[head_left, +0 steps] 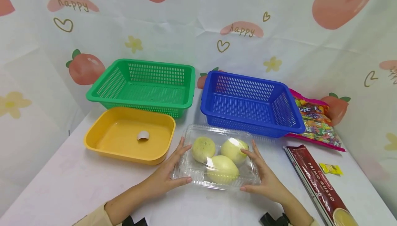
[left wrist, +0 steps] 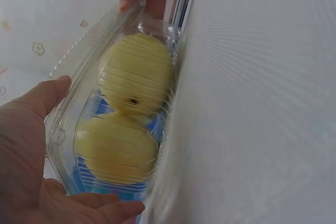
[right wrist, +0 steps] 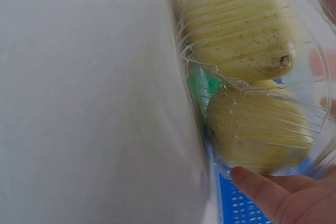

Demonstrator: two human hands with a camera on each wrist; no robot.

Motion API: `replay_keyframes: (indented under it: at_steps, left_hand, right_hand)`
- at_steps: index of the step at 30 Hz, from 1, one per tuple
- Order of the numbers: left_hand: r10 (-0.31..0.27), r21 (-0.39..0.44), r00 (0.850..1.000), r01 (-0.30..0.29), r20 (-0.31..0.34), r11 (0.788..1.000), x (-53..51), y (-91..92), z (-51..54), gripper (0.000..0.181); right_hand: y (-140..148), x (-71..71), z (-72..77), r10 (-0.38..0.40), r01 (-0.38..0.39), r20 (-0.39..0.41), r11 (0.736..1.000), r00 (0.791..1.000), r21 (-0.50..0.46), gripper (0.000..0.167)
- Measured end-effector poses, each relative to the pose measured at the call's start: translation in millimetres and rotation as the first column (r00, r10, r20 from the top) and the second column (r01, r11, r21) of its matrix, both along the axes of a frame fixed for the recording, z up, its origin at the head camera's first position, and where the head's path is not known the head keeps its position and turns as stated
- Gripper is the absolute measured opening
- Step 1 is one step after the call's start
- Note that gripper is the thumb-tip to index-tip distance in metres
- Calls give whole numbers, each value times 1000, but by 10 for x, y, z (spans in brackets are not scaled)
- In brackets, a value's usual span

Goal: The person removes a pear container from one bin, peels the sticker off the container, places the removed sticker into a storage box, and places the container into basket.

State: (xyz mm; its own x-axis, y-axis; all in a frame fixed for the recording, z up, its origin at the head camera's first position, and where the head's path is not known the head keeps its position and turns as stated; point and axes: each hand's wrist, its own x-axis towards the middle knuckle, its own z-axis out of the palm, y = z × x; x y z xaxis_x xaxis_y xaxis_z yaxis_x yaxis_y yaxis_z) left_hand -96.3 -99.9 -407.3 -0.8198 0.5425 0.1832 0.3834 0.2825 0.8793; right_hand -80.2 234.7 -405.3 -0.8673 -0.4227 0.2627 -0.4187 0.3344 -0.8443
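Observation:
A clear plastic clamshell box [head_left: 198, 179] stands at the middle of the white table, just in front of the blue basket. Inside it are three pale yellow-green round fruits [head_left: 203, 149], seen through the ridged plastic in both wrist views. My left hand [head_left: 169, 171] grips the box's left side, its thumb toward the front corner and its fingers along the side. On the opposite side my right hand [head_left: 266, 179] holds the box, with one finger over the lid and the thumb near the front edge. Whether the box's bottom touches the table cannot be told.
Behind are a green basket [head_left: 152, 106] and a blue basket [head_left: 248, 126]. A yellow tray [head_left: 108, 129] holding a small whitish object [head_left: 143, 135] is at left. On the right lie a candy bag [head_left: 319, 124], a dark red packet [head_left: 322, 181] and a small yellow wrapper [head_left: 331, 168].

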Motion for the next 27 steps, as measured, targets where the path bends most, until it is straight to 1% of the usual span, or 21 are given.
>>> replay_keyframes:
  at_steps: [12, 19, 27]
  left_hand:
    - [-6, -6, 999, 6, 37, 1000, 7, -12, 16, 81]
    - [-2, -5, 1000, 2, 24, 1000, 8, -14, 1, 78]
    - [13, 5, 1000, -13, 19, 1000, 17, 5, -14, 74]
  right_hand:
    - [-5, -3, -1, -13, 13, -19, 1000, 1000, 15, 95]
    - [-6, -8, -4, -11, 11, -32, 1000, 999, 14, 95]
    - [-14, 8, 4, -11, 11, -7, 1000, 1000, -4, 94]
